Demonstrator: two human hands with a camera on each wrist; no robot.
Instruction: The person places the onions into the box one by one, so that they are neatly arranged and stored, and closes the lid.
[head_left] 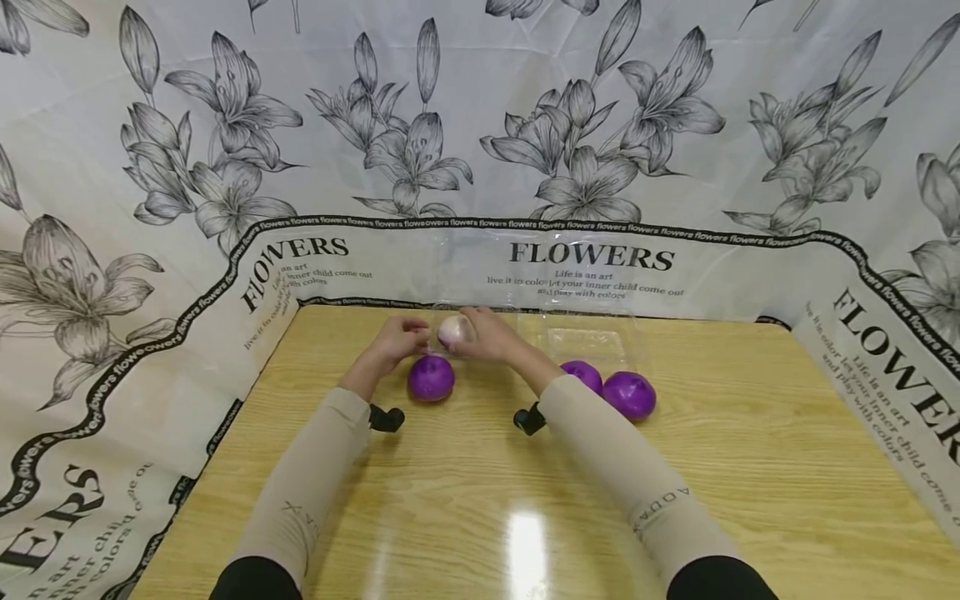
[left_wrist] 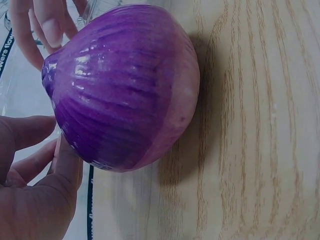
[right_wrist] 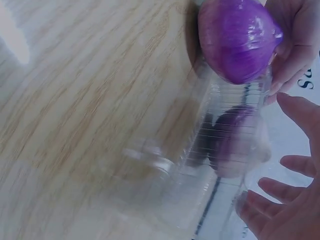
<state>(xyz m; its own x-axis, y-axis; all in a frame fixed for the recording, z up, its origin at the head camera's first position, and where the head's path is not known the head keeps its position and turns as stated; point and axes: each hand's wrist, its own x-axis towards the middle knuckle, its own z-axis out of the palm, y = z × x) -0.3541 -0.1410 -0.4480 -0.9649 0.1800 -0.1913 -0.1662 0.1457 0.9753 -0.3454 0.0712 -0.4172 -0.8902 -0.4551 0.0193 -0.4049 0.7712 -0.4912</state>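
Observation:
A purple-and-white onion (head_left: 452, 332) lies inside a clear plastic box (right_wrist: 252, 92), its pale end toward the far side. At the box's left edge, my left hand (head_left: 399, 343) pinches the rim between thumb and fingers, the fingertips partly hidden behind a nearer onion. My right hand (head_left: 489, 335) is on the box's other side; in the right wrist view its fingers (right_wrist: 280, 187) are spread and fairly straight, fingertips right at the plastic wall. The nearer shiny purple onion (left_wrist: 125, 87) sits on the table in front of the box, close to my left hand.
Two more purple onions, one (head_left: 629, 395) fully seen and one (head_left: 581, 375) partly behind the right sleeve, lie on the wooden table (head_left: 465, 500). Behind them stands a second clear plastic box (head_left: 588, 337) with its lid raised. A flower-printed cloth (head_left: 420, 267) borders the table.

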